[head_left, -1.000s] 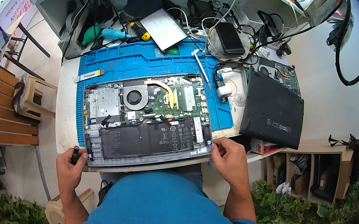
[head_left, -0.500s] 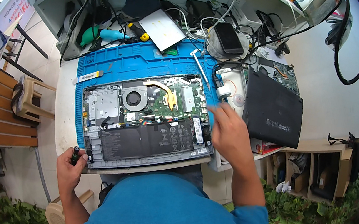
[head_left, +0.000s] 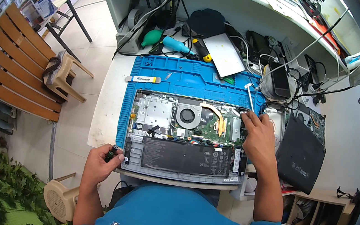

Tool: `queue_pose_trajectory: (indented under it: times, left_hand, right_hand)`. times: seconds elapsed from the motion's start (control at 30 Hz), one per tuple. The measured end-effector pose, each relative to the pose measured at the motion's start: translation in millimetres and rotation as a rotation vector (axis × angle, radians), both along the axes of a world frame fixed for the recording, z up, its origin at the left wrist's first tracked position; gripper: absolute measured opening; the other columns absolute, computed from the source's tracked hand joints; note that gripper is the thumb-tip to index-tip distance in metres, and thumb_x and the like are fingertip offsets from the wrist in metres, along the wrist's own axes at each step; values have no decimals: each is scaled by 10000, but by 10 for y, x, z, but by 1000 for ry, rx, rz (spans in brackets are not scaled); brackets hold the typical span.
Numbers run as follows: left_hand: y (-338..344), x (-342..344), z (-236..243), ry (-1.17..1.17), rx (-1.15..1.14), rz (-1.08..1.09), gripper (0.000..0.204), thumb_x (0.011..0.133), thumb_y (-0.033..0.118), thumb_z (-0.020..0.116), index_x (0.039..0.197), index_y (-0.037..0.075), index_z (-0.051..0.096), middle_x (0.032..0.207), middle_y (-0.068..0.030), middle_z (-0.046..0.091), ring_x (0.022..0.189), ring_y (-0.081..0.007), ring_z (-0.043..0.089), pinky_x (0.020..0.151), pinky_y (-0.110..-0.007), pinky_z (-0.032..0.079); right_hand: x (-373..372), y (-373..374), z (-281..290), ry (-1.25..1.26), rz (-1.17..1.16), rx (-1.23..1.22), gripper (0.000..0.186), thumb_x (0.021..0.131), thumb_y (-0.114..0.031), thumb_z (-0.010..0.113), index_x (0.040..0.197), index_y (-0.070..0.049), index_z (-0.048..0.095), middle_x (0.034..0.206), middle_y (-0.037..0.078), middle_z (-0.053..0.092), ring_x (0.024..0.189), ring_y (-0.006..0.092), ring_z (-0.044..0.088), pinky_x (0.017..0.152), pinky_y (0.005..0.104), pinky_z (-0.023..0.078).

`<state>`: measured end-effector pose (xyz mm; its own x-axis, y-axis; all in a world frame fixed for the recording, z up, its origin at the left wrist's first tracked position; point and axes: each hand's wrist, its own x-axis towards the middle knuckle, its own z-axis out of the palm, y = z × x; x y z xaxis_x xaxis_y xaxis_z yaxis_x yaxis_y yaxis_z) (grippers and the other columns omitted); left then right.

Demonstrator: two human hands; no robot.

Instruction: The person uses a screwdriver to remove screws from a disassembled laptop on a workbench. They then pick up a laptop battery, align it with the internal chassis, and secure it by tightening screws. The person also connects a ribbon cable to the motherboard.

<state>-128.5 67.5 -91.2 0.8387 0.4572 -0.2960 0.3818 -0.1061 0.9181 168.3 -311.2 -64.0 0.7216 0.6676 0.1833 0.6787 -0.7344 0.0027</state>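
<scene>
Left grip (head_left: 100, 162) is wrapped closely around a short dark tool (head_left: 111, 152), whose visible end points away from the person, beside the near left corner of the uncovered laptop (head_left: 191, 138). Right grip (head_left: 260, 132) has its fingers partly curled at the laptop's right edge, toward the far corner; whether it holds something, I cannot tell. The laptop lies over the blue mat (head_left: 174, 69) on the counter (head_left: 107, 114), long axis left to right, black battery (head_left: 178, 156) nearest the person, fan (head_left: 187, 116) farther.
</scene>
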Motion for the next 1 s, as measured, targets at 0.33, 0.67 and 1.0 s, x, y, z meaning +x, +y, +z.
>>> queue_pose_trajectory:
  times: [0.33, 0.67, 1.0]
  left_hand:
    - [120, 24, -58, -8, -38, -35, 194, 956, 84, 876, 1036, -60, 774, 768, 5, 706, 678, -57, 627, 622, -236, 516]
    - [191, -10, -119, 16, -134, -20, 224, 925, 90, 899, 1049, -51, 776, 816, -29, 752, 724, -72, 656, 657, -249, 521]
    - [254, -74, -191, -33, -199, -57, 238, 936, 68, 887, 1105, -61, 779, 865, -55, 789, 761, -79, 690, 687, -240, 543]
  right_hand:
    - [-35, 45, 25, 7, -43, 53, 617, 816, 77, 652, 1418, -29, 731, 1345, 91, 726, 1168, 356, 593, 1030, 464, 496]
    - [-39, 100, 34, -19, -36, -11, 608, 803, 79, 655, 1402, 20, 741, 1319, 124, 724, 1176, 359, 594, 1014, 464, 494]
    - [45, 162, 95, -15, -15, -76, 505, 805, 50, 666, 1297, 31, 781, 1220, 135, 744, 1134, 334, 618, 964, 446, 478]
